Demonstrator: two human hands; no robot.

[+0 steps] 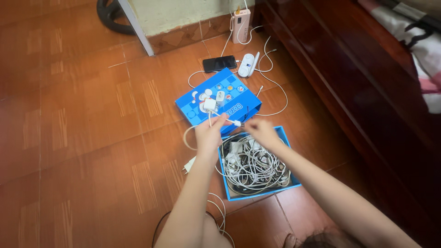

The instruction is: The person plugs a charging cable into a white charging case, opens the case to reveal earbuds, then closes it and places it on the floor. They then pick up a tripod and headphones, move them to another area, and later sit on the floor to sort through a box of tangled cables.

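Grips closed: our left hand (209, 134) pinches white cable (223, 118) by charger plug (210, 105); right hand (261, 130) pinches its connector end, above blue box (285, 138) of tangled cables on floor (82, 115).

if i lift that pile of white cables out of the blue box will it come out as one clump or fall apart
Probably as one floppy clump: the white cables lie looped through each other in the blue box. Loose ends would likely dangle and snag on the rim. It seems light, being mostly thin cords with a few small plugs.
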